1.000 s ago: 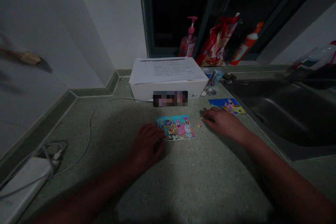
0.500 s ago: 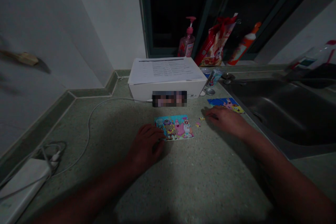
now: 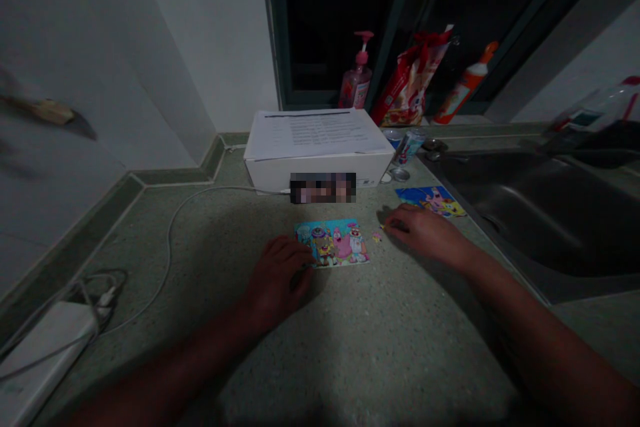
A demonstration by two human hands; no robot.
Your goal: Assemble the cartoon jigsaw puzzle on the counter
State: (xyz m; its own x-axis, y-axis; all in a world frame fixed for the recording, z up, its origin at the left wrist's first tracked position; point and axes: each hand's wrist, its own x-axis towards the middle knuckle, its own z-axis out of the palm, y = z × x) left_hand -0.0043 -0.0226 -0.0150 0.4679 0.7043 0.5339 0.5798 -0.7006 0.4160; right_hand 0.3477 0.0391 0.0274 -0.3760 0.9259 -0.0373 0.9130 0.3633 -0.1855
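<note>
Two bare hands rest apart on a speckled green worktop (image 3: 400,353), with a SpongeBob jigsaw puzzle (image 3: 333,243) lying flat between them, closer to the left hand. The left hand (image 3: 278,278), its fingers curled, sits at the near left corner of the puzzle, with its fingertips (image 3: 305,265) at the puzzle's edge; whether it grips anything cannot be told. To the puzzle's right, the right hand (image 3: 423,233) lies low, its fingers reaching to a tiny yellow piece (image 3: 383,227) on the worktop; whether that piece is pinched cannot be told. A tiny pink piece (image 3: 377,237) lies just beside it, between the right hand and the puzzle. Beyond the right hand is a second cartoon puzzle (image 3: 431,201), in blue and yellow, near the edge of a steel sink (image 3: 530,213). Ahead of the hands, a white box (image 3: 320,177) carries printed papers (image 3: 316,132), with a drink can (image 3: 411,145) at its right corner. Farther ahead stand a pink pump bottle (image 3: 356,77), a red bag (image 3: 413,77) and an orange bottle (image 3: 465,83). Left of the left hand, a white cable (image 3: 173,247) curves across the worktop near a white power strip (image 3: 47,353).
</note>
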